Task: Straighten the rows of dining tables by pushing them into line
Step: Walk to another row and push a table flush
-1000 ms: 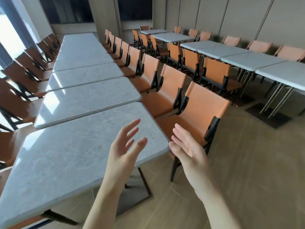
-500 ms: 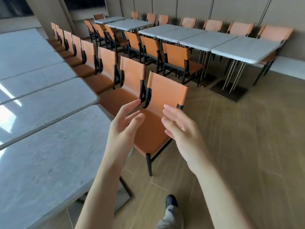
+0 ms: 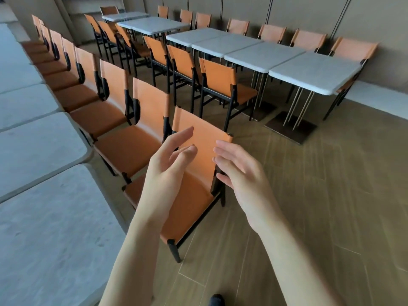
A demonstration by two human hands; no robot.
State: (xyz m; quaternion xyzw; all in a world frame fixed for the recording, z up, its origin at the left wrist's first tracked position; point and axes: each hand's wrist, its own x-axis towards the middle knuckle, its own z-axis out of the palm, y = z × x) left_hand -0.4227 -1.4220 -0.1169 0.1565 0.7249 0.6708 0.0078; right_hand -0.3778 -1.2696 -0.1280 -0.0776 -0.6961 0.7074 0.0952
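A row of grey stone-topped dining tables runs along the left; the nearest table (image 3: 50, 235) fills the lower left corner. A second row of grey tables (image 3: 313, 71) stands at the back right near the wall. My left hand (image 3: 170, 160) and my right hand (image 3: 238, 171) are raised side by side in front of me, fingers loosely spread, holding nothing. They hover over the nearest orange chair (image 3: 198, 191), which stands beside the near table. Neither hand touches a table.
Orange chairs with black frames (image 3: 114, 102) line the left row of tables, and more (image 3: 218, 82) face the back row. Wooden floor (image 3: 331, 195) lies open between the two rows. My shoe tip (image 3: 217, 301) shows at the bottom edge.
My view has swung right, away from the near table toward the chairs and the back row. Both hands have stayed raised and empty, now over the nearest chair instead of the table corner.
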